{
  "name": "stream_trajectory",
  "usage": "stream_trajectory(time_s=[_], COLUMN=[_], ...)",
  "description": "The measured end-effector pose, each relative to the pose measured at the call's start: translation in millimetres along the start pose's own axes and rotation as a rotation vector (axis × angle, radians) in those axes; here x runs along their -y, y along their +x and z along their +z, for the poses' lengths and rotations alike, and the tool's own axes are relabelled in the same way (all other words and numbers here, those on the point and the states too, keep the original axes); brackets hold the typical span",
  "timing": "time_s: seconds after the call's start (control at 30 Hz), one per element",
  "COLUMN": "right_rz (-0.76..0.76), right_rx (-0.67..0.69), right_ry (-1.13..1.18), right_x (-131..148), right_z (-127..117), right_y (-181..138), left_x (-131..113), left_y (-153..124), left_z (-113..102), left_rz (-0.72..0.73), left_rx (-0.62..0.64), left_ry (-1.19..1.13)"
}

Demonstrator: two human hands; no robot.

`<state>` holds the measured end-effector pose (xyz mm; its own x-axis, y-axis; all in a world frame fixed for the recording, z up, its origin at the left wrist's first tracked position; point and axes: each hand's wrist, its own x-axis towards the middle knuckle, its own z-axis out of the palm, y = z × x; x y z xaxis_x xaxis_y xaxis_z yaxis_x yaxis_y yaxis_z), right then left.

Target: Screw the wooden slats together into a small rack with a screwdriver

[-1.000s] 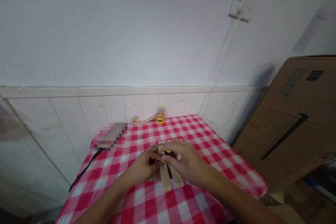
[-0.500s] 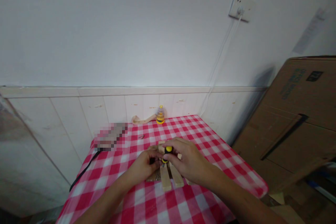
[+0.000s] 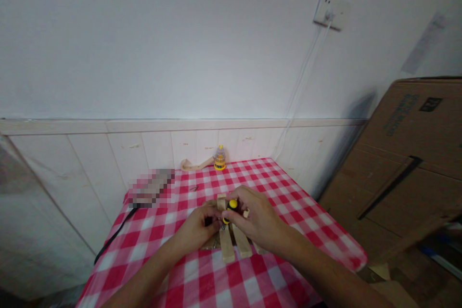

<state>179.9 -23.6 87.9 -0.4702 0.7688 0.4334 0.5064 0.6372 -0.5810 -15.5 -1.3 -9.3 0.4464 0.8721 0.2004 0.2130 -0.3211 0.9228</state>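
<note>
One screwdriver is grasped by the right hand. Left of it, the left hand's grip cannot be told.

1. Here we go: I've got my right hand lifting slightly, its knuckles higher in my view than a second ago.
2. And the yellow-and-black screwdriver is swinging with it! The handle's rounded yellow end, largely behind my fingers at first, now shows plainly, a touch higher and further right.
3. My thumb's up a little too, against the handle.
4. That uncovers more of the nearest wooden strip's far end.
5. Down at right, more of another strip's near end peeks out below my hand.
</note>
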Motion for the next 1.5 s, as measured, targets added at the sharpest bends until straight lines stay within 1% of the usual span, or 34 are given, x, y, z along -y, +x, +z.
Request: stream_trajectory(time_s=[0.23,0.43,0.53,0.6,0.9,1.1,1.23,1.37,1.5], right_rz=[-0.016,-0.104,-0.097,-0.074,-0.048,-0.034,-0.015,0.015,0.065], right_rx=[-0.005,0.05,0.101,0.11,0.079,0.061,0.049,0.024,-0.013], right_ry=[0.033,0.1,0.079,0.064,0.009,-0.004,-0.024,-0.002,0.067], right_x=[-5.2,-1.0,3.1,4.6,8.0,3.4,0.6,0.1,-5.7], right_z=[3.4,-2.1,-5.9,-6.7,-4.2,-1.6,0.1,2.1,4.3], right_y=[-1.3,-0.5,0.1,0.3,1.9,1.8,2.7,3.1,4.1], left_x=[-4.4,-2.7,-1.8,-1.9,-1.9,-2.4,-2.6,-1.8,2.9], left_y=[0.0,-1.0,-0.6,0.0,0.4,0.4,0.6,0.6,0.3], left_z=[-1.0,-0.5,-0.6,-0.8,-1.3,-1.4,-0.3,0.0,-0.2], left_rz=[-0.008,-0.002,-0.018,-0.029,-0.009,-0.027,-0.005,-0.005,-0.028], left_rx=[0.015,0.001,-0.011,-0.008,-0.003,0.003,0.008,0.012,0.004], left_ry=[-0.013,-0.018,-0.014,-0.004,0.001,0.025,0.001,-0.016,0.003])
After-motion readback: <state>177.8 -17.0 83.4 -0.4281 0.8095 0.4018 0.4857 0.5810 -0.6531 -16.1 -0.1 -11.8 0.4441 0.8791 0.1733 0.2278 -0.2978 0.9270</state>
